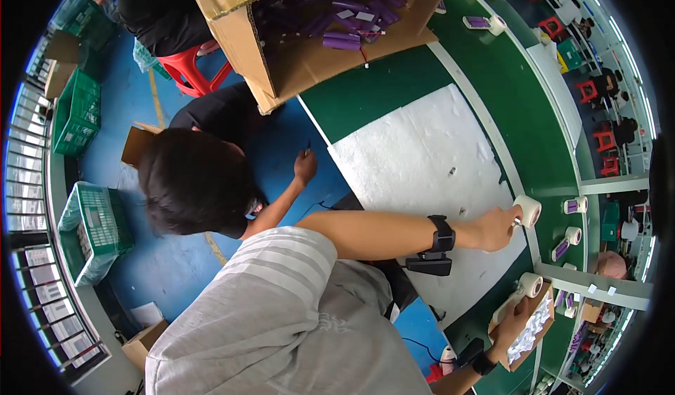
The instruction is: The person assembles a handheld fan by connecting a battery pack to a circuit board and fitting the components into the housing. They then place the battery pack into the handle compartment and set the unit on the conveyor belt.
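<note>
My left hand (pixel 496 229) reaches out over the white foam sheet (pixel 415 149) on the green bench. Its fingers are closed in a pinch on something small and shiny, too small to name, right beside a white tape roll (pixel 529 211). Lower down, my right hand (pixel 512 321) is curled around a pale, tape-like roll (pixel 503 309) at the edge of a cardboard box (pixel 547 315). Crumpled white pieces (pixel 531 333) fill that box. Another white tape roll (pixel 530 284) lies just above the right hand. Dark bands with devices circle both my wrists.
A large carton (pixel 235 47) of purple-wrapped packs (pixel 342 40) stands at the bench's far end. Tape rolls with purple packs (pixel 561 249) line the right strip. Another person (pixel 200 177) crouches at left, holding a small dark tool. Green crates (pixel 98 226) and a red stool (pixel 190 72) are on the floor.
</note>
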`<state>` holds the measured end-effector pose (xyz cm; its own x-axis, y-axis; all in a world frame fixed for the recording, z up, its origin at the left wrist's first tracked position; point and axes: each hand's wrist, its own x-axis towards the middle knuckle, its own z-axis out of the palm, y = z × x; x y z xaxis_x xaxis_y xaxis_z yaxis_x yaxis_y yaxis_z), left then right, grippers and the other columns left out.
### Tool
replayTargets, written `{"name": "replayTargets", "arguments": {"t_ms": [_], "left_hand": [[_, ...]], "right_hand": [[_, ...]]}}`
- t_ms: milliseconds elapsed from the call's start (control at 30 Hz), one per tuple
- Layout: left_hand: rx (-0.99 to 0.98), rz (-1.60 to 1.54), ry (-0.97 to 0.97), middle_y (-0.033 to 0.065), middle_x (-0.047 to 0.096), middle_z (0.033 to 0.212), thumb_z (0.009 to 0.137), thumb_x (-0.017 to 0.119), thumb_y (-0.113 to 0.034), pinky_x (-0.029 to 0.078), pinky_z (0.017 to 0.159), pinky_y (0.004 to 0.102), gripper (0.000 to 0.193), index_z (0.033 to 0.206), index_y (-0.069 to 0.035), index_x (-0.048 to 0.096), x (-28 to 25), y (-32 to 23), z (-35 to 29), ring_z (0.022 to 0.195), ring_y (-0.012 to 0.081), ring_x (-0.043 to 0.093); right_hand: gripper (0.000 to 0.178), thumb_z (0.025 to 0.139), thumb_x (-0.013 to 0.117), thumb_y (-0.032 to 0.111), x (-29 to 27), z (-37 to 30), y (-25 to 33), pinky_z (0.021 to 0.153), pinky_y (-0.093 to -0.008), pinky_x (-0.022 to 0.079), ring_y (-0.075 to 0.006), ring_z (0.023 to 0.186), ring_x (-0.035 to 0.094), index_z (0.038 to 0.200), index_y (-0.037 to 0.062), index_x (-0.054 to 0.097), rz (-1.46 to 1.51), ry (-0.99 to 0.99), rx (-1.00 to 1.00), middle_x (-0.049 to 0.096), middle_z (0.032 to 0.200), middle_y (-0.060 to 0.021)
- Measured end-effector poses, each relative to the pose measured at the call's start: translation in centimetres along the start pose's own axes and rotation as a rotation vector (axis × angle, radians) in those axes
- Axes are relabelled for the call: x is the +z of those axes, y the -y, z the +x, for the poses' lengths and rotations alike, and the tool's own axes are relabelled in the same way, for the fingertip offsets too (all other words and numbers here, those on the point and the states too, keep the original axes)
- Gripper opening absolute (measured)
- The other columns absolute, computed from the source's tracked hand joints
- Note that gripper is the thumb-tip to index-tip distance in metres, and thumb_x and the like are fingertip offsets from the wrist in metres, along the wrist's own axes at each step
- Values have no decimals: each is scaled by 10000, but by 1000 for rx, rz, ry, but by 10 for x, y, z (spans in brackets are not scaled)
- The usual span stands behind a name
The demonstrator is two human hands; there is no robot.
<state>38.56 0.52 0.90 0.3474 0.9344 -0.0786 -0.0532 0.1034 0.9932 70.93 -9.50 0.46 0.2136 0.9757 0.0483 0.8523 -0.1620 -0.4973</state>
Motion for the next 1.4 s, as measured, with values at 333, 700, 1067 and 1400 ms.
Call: {"name": "replayTargets", "arguments": {"t_ms": [333,700,1067,1400], "left_hand": [[369,402,-216,181,669,852,728,585,12,516,770,414,189,906,-11,645,4,29,24,848,352,651],[422,618,-244,192,619,1115,733,677,-57,450,972,401,332,1064,-43,664,-89,-22,-23,1092,347,564],[-90,1199,-1268,160,540,1207,757,579,-82,441,909,491,358,1106,-108,655,-279,-11,-85,1094,387,513],[-400,1331,-1087,150,527,1298,788,632,-153,398,976,502,379,1165,-124,654,-271,-26,-93,1190,386,474]], "right_hand": [[495,897,590,95,33,8,162,700,-341,494,-213,770,625,1366,49,438,225,156,-209,627,959,-178],[510,837,516,-10,91,14,130,557,-344,446,-207,574,562,1336,53,436,452,98,-429,575,675,-116],[483,791,494,-62,91,8,145,480,-275,349,-110,463,418,1259,55,486,451,86,-445,463,535,-63],[432,826,555,-20,92,8,141,467,-290,351,-128,443,432,1247,56,505,426,83,-440,465,522,-56]]}}
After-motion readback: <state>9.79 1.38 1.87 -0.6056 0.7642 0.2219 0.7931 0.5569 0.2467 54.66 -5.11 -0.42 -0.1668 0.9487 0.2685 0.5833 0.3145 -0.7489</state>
